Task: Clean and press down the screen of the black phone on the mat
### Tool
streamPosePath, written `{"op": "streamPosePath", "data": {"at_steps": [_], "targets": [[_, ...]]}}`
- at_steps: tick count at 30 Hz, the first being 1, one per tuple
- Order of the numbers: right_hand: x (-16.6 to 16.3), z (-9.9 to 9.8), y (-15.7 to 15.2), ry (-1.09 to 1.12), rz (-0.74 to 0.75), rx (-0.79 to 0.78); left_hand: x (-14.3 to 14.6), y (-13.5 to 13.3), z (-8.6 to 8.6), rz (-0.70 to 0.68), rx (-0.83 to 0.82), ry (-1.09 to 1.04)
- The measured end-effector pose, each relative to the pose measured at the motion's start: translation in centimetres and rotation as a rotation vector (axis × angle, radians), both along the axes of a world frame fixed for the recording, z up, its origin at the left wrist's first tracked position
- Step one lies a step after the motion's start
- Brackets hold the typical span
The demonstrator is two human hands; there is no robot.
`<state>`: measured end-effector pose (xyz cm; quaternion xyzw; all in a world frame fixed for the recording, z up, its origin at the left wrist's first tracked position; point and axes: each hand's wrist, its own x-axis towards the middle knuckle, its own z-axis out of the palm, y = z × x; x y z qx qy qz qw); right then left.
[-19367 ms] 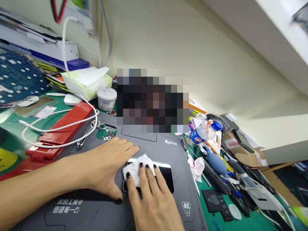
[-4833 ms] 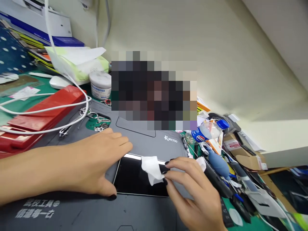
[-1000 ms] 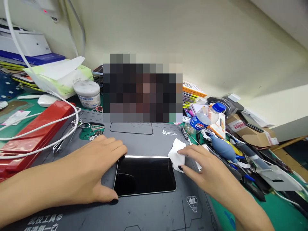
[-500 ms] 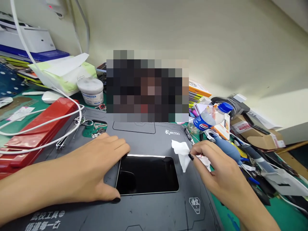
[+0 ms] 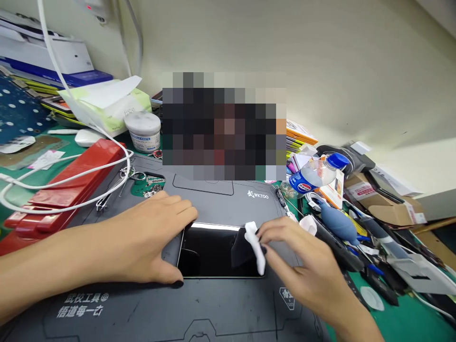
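A smartphone (image 5: pixel 213 254) with a dark glossy screen lies flat on a grey work mat (image 5: pixel 213 308). My left hand (image 5: pixel 160 242) grips its left end, fingers at the far edge and thumb at the near edge. Between the thumb and fingers of my right hand (image 5: pixel 302 261) is a crumpled white tissue (image 5: pixel 254 247). The tissue is over the right end of the screen, and its dark reflection shows in the glass. I cannot tell how firmly it touches.
To the left lie a red plastic case (image 5: pixel 76 178), a white cable (image 5: pixel 67 209), tweezers (image 5: pixel 116 190) and a white tub (image 5: pixel 142 133). A plastic bottle (image 5: pixel 317 175), a blue air blower (image 5: pixel 338 223) and assorted tools crowd the right. Pixelation covers the back middle.
My right hand has brought the tissue left, from beside the phone to over its right end. My left hand keeps its hold on the phone. The view has shifted slightly.
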<state>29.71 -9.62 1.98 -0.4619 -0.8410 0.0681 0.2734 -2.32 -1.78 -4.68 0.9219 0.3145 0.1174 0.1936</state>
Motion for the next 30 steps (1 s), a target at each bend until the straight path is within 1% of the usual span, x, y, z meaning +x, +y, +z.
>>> {"op": "streamPosePath", "data": {"at_steps": [3, 10, 12, 15, 17, 20, 24, 26, 28, 30], "targets": [[0.0, 0.1, 0.1, -0.105, 0.075, -0.110, 0.0, 0.0, 0.0, 0.001, 0.014, -0.007], [0.0, 0.4, -0.3, -0.126, 0.054, -0.077, 0.0, 0.0, -0.3, -0.012, 0.019, -0.025], [-0.5, 0.2, -0.6, -0.155, 0.068, -0.117, 0.0, 0.1, -0.4, -0.008, 0.021, -0.027], [-1.5, -0.1, -1.1, -0.168, 0.129, -0.189, 0.1, 0.1, -0.3, -0.004, 0.018, -0.027], [-2.3, -0.3, -1.5, -0.161, 0.182, -0.219, 0.2, 0.1, 0.1, -0.004, 0.013, -0.019], [-3.3, -0.6, -2.1, -0.169, 0.252, -0.255, 0.5, 0.1, 1.2, -0.007, -0.011, 0.026], [-4.2, -1.1, -2.7, -0.222, 0.259, -0.289, 1.0, 0.1, 3.1, 0.001, -0.072, 0.116], [-4.5, -1.5, -2.8, -0.250, 0.273, -0.302, 1.3, 0.1, 3.7, 0.009, -0.094, 0.148], [-4.6, -2.0, -2.6, -0.290, 0.305, -0.310, 1.4, 0.1, 4.0, 0.013, -0.110, 0.180], [-4.7, -2.4, -2.2, -0.352, 0.353, -0.318, 1.4, 0.1, 3.7, 0.008, -0.102, 0.177]]}}
